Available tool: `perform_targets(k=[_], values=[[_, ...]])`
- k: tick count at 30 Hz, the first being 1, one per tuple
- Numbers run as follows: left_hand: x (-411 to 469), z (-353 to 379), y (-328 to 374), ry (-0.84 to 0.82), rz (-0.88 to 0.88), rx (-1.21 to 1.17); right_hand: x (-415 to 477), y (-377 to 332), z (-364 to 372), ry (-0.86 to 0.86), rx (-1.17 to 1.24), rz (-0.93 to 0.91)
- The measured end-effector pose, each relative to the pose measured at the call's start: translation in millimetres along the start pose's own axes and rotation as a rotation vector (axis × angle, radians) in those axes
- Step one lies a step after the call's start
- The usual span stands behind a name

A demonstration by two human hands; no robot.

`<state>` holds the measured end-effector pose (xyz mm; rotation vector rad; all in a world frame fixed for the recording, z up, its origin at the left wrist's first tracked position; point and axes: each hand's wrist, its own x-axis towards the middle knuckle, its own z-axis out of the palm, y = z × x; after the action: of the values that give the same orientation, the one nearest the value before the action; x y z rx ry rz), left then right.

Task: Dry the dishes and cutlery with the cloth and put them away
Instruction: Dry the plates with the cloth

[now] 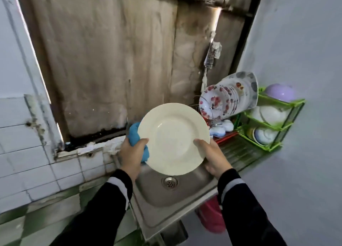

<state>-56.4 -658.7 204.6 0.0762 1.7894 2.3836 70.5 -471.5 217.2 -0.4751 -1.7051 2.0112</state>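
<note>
Cream plate (173,134) held tilted above the steel sink (185,205). Left hand (132,153) grips a bunched blue cloth (136,133) against the plate's left rim, thumb on the front. Right hand (212,157) clasps the right rim, thumb on top. Floral plates (222,99) stand in the rack behind; green shelf (273,120) holds bowls.

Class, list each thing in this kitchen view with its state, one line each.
Plate: tilted, held over sink.
Cloth: bunched behind plate's left edge.
Left grip: holds cloth, thumb on plate.
Right grip: holds plate's rim.
Sink: drain unplugged.
Floral plates: standing on edge.
Purple bowl: upside down.
</note>
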Motion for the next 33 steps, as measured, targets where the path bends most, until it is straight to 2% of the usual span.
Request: perform_targets(k=[4,9,17,20,24,33], values=[[-16,85,-23,-0.035,0.006,0.020,16,-35,-65,0.152,-0.027,-0.139],[-21,164,-46,-0.077,-0.018,-0.030,50,-53,-110,0.323,-0.038,-0.335],[45,276,-44,-0.067,0.002,-0.178,128,-80,-165,0.482,-0.133,-0.648],[80,309,-40,-0.048,0.032,-0.217,181,-94,-182,0.496,-0.223,-0.717],[114,338,-33,-0.017,0.017,-0.238,245,-98,-195,0.428,-0.386,-0.767],[153,374,-44,0.062,-0.028,-0.213,347,-57,-202,0.249,-0.627,-0.615]])
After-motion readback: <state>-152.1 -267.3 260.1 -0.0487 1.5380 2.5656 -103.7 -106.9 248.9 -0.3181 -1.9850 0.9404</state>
